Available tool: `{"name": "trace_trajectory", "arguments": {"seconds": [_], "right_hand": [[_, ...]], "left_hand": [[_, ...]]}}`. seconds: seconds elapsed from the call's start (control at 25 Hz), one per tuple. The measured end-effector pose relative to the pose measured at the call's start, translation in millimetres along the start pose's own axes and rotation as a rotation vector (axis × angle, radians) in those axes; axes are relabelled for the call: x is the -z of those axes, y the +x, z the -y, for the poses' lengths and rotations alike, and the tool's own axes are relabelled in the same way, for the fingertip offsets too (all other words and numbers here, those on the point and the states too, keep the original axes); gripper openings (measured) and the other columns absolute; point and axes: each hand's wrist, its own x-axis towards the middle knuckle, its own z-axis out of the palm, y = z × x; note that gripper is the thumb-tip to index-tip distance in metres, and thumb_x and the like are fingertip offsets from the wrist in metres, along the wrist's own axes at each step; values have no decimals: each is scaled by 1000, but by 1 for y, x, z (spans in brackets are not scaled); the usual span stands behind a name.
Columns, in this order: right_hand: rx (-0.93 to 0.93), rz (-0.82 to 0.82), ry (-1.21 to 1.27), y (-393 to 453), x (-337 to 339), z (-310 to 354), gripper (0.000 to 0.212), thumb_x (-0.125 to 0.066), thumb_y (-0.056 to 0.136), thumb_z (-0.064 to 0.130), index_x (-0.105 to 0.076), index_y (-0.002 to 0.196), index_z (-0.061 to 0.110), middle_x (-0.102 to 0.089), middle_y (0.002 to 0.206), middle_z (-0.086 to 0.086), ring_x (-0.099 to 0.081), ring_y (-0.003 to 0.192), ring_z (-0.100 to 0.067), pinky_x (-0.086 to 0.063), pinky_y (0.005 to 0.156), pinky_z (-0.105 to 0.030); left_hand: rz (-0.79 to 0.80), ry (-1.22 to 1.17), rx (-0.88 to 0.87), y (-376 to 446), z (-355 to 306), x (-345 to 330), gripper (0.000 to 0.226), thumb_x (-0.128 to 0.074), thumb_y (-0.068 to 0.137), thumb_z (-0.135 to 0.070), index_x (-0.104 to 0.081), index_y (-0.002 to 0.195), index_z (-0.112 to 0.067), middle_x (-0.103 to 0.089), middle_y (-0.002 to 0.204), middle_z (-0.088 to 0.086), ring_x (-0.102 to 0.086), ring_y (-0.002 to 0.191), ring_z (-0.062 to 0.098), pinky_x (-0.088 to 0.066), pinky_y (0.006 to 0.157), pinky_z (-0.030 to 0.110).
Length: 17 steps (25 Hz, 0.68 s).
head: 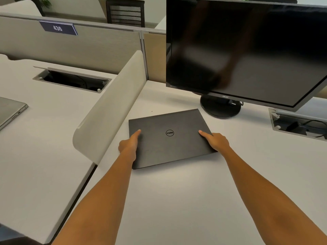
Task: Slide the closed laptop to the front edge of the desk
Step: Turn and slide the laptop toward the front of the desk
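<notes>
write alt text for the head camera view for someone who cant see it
Two bare hands grip a closed black laptop by its sides, left hand and right hand, thumbs on the lid, on a white desk. Behind it stands a dark monitor; a curved divider runs along the left.

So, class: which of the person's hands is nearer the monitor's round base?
The right hand. It grips the closed laptop's right edge, just below and in front of the monitor base. The left hand holds the laptop's opposite edge, beside the divider.
</notes>
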Motion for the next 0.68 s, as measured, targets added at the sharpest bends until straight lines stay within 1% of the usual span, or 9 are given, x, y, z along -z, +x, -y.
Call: {"name": "trace_trajectory", "arguments": {"seconds": [0.08, 0.12, 0.2, 0.24, 0.36, 0.44, 0.52, 0.6, 0.68], "right_hand": [[19, -52, 22, -19, -2, -14, 74, -48, 78, 81, -70, 101, 14, -70, 103, -6, -62, 95, -30, -48, 84, -38], [26, -85, 38, -29, -4, -22, 71, -49, 77, 82, -70, 95, 17, -70, 96, -3, -63, 90, -28, -48, 80, -37], [29, -130, 70, -48, -4, -38, 66, -50, 76, 82, -69, 83, 18, -70, 85, 1, -63, 81, -23, -46, 71, -34], [29, -139, 91, -56, -3, -47, 65, -52, 76, 81, -68, 79, 18, -70, 81, 2, -64, 79, -22, -46, 68, -33], [23, -184, 180, -80, 5, -73, 69, -57, 78, 75, -65, 74, 7, -69, 74, -3, -64, 73, -23, -46, 62, -32], [6, -225, 238, -98, 11, -94, 74, -60, 79, 72, -63, 77, -2, -70, 75, -10, -61, 68, -24, -45, 62, -33], [-21, -252, 266, -120, 15, -116, 77, -61, 79, 72, -60, 75, -5, -68, 73, -14, -58, 64, -24, -43, 61, -34], [-46, -270, 259, -141, 17, -136, 71, -60, 79, 73, -52, 67, 3, -60, 65, -12, -53, 61, -23, -40, 60, -34], [-57, -301, 258, -162, 18, -153, 65, -59, 79, 74, -44, 63, 12, -51, 60, -5, -46, 58, -21, -36, 58, -33]], "left_hand": [[32, 37, -3, -8, 5, 2, 76, -82, 66, -64, -42, 104, -11, -51, 103, 4, -49, 97, 27, -39, 81, 42], [40, 52, -7, -11, 9, 3, 76, -83, 64, -63, -45, 100, -8, -52, 103, 4, -50, 96, 28, -39, 81, 42], [50, 62, -31, -16, 20, 3, 69, -87, 62, -59, -50, 84, -5, -55, 91, 4, -53, 85, 26, -40, 75, 42], [50, 63, -49, -18, 28, 3, 65, -88, 62, -56, -50, 77, -6, -55, 84, 3, -52, 76, 24, -40, 69, 41], [84, 86, -131, -32, 51, 1, 54, -90, 64, -46, -53, 69, -8, -59, 75, 4, -53, 68, 23, -36, 54, 31], [146, 101, -177, -45, 63, -2, 47, -91, 65, -42, -58, 72, -9, -65, 78, 4, -57, 70, 22, -39, 54, 30], [217, 127, -201, -61, 73, -6, 46, -91, 66, -40, -62, 84, -9, -68, 88, 6, -63, 78, 23, -46, 59, 31], [248, 182, -213, -74, 83, -9, 55, -93, 63, -40, -62, 96, -7, -67, 100, 9, -65, 88, 27, -51, 66, 34], [273, 233, -222, -86, 94, -11, 62, -94, 61, -40, -60, 100, -7, -66, 107, 9, -65, 91, 26, -51, 65, 33]]}}
